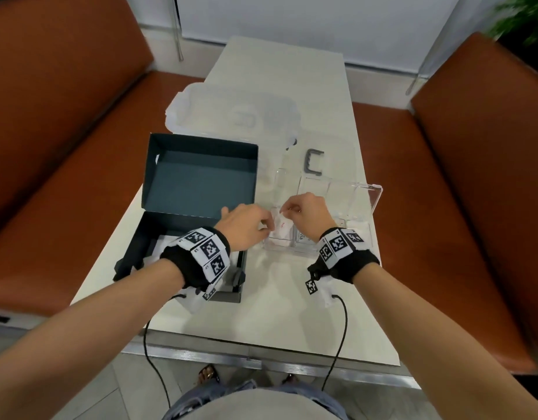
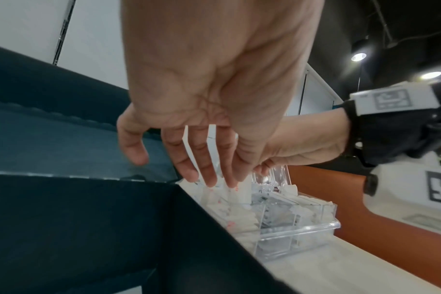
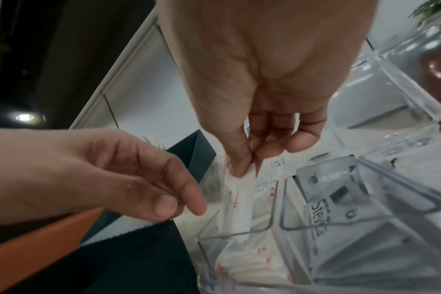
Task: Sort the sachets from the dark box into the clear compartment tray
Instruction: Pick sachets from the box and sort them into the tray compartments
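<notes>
The dark box (image 1: 134,256) lies open at the left of the table, with white sachets in its base. To its right stands the clear compartment tray (image 1: 375,204). My right hand (image 1: 284,209) pinches the top of a white sachet with red print (image 1: 281,225) between thumb and fingers (image 3: 239,167). This sachet (image 3: 242,204) hangs upright into the tray's near-left compartment, over several similar sachets (image 3: 252,264). My left hand (image 1: 267,227) hovers beside it, fingers pointing down (image 2: 210,179) at the sachet's left edge, gripping nothing I can see. Grey "Stevia" sachets (image 3: 325,191) fill the adjacent compartment.
The box's lid (image 1: 201,177) lies open behind the base. A cloudy plastic container (image 1: 231,116) stands at the back, and a grey clip (image 1: 314,162) lies near the tray. Orange-brown benches (image 1: 49,147) flank the narrow table. Wrist cables hang over its front edge.
</notes>
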A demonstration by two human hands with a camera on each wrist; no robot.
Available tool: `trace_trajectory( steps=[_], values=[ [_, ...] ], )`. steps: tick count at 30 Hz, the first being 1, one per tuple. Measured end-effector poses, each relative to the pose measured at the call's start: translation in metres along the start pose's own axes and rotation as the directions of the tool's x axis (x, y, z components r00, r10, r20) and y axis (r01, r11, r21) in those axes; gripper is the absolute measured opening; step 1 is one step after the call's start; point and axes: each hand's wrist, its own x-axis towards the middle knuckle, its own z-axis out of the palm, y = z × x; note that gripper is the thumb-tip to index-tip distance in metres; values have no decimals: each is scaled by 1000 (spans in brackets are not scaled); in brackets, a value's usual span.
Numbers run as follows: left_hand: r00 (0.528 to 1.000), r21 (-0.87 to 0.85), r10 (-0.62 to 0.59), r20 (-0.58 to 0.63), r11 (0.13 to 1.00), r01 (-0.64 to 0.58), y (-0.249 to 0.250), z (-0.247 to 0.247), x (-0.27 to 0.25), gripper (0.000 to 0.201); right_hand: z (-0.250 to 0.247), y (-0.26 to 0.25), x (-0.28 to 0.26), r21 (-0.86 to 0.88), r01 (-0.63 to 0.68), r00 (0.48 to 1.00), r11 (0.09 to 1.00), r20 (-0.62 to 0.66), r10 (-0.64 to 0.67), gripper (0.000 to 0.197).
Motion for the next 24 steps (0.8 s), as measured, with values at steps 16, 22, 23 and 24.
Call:
trace_trajectory(
  steps=[16, 22, 23, 24],
  values=[
    [999, 56, 35, 30, 998, -37, 2, 8, 1, 19, 21, -10, 16, -480, 107, 989, 871, 141, -43, 12],
    [999, 26, 35, 14, 999, -35, 2, 5, -1, 20, 16, -9, 13, -474, 175, 974, 863, 214, -79, 9],
    [999, 14, 37, 7, 999, -37, 2, 4, -1, 20, 14, -8, 13, -466, 178, 970, 867, 233, -74, 12],
    [999, 1, 41, -3, 999, -41, 1, 3, -1, 20, 12, -7, 12, -460, 177, 967, 870, 247, -66, 16]
  ],
)
